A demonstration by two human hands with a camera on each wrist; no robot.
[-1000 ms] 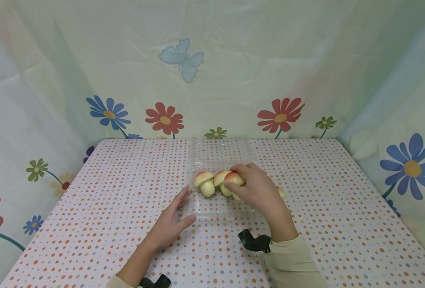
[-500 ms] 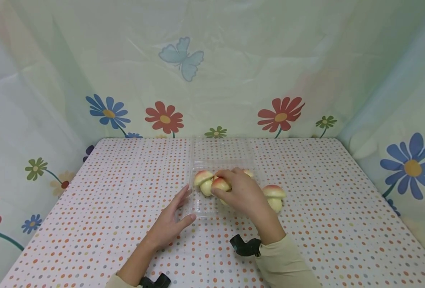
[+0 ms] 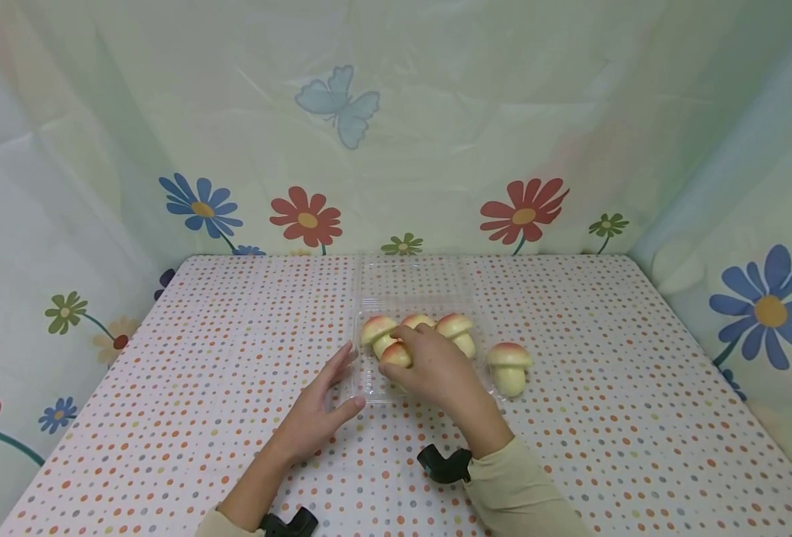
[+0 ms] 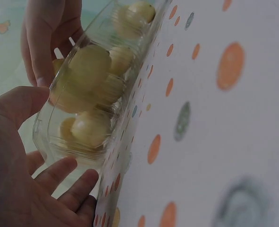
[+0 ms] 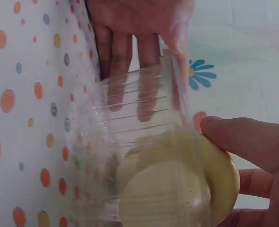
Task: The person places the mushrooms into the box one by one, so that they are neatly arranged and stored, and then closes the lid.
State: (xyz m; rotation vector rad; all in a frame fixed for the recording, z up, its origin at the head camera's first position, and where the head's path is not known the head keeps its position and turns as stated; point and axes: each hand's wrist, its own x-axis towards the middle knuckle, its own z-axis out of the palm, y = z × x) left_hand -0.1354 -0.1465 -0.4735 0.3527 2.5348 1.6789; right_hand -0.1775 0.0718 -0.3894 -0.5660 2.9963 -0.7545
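My right hand [image 3: 436,368] grips a toy mushroom [image 3: 396,354], red-blushed cap on a pale yellow stem, inside the clear plastic tray [image 3: 369,384] on the table [image 3: 235,358]. My left hand [image 3: 318,406], fingers straight, steadies the tray's edge.

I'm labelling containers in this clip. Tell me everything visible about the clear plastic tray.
The clear plastic tray is a thin, transparent, ribbed clamshell lying open on the dotted tablecloth, its lid folded flat behind. Three toy mushrooms lie inside. The left hand steadies its left edge; the right hand lowers another mushroom in.
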